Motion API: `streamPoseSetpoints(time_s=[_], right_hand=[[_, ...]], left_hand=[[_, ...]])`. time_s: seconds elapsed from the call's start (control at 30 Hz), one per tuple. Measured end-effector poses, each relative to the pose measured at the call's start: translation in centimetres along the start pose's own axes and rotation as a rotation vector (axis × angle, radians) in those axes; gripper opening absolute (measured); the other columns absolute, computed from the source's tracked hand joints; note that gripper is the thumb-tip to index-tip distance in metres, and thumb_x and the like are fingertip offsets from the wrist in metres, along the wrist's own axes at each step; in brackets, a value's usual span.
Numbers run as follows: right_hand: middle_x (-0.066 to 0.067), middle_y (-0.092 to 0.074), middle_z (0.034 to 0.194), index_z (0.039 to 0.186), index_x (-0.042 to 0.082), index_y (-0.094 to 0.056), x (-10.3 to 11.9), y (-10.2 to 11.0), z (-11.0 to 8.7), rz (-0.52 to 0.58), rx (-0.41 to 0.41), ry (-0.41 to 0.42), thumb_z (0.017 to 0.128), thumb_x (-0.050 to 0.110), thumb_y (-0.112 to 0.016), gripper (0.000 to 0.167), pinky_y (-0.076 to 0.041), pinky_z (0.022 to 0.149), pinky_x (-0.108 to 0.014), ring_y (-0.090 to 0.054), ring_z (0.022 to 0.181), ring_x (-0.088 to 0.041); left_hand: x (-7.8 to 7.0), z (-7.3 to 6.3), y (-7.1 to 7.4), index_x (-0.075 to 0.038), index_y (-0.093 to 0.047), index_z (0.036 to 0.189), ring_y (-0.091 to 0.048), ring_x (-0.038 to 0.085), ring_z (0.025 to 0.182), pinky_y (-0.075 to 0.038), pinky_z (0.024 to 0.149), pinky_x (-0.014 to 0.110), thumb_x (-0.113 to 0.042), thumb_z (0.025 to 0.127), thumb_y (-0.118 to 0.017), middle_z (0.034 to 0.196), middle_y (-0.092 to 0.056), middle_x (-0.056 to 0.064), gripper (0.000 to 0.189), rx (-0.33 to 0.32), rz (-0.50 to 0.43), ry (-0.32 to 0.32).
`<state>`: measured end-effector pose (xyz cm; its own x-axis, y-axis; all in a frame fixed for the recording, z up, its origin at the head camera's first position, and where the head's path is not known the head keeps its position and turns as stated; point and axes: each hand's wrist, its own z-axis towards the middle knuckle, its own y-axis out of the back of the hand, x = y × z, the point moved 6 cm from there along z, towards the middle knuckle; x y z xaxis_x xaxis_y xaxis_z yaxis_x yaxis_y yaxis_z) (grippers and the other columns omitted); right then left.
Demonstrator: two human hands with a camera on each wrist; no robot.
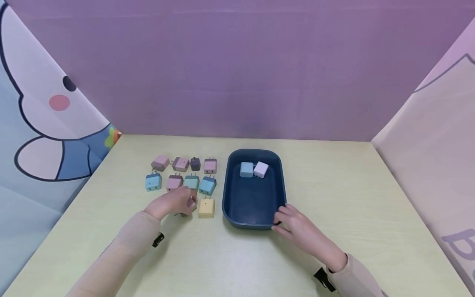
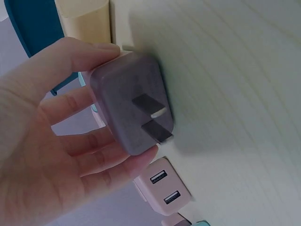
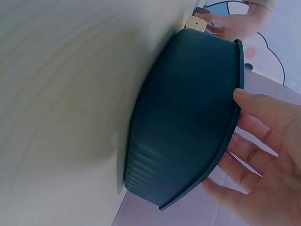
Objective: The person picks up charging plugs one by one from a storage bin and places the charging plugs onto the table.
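Observation:
My left hand pinches a pink USB wall charger between thumb and fingers, just above the table. In the left wrist view its dark mauve face and two metal prongs point away from the palm. My right hand grips the near right corner of a dark blue plastic tray, thumb on the outside and fingers over the rim. Inside the tray, toward the far end, lie a light blue charger and a pale pink charger, side by side.
Left of the tray, several chargers stand in rough rows: a yellow charger, a blue charger, a green charger, a small dark purple charger and several pink ones. A purple backdrop rises behind the table.

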<state>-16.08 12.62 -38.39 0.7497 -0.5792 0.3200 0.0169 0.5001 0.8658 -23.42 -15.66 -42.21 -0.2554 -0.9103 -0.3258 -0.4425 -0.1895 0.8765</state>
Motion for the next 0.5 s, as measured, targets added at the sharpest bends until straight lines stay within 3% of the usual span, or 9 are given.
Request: streamPoseSetpoints(time_s=[0.5], right_hand=[[0.006,-0.050,0.074,0.073,0.012,-0.058,-0.04,0.02,0.04,-0.002,0.003,0.002,0.074,0.009,-0.069,0.012,-0.041,0.059,-0.019,-0.041,0.071,-0.007]], left_hand=[[-0.05,0.28,-0.12,-0.007,-0.062,0.095,-0.049,0.015,0.068,-0.044,0.062,0.028,-0.008,0.075,-0.066,0.082,-0.057,0.002,0.021,-0.001,0.000,0.011]])
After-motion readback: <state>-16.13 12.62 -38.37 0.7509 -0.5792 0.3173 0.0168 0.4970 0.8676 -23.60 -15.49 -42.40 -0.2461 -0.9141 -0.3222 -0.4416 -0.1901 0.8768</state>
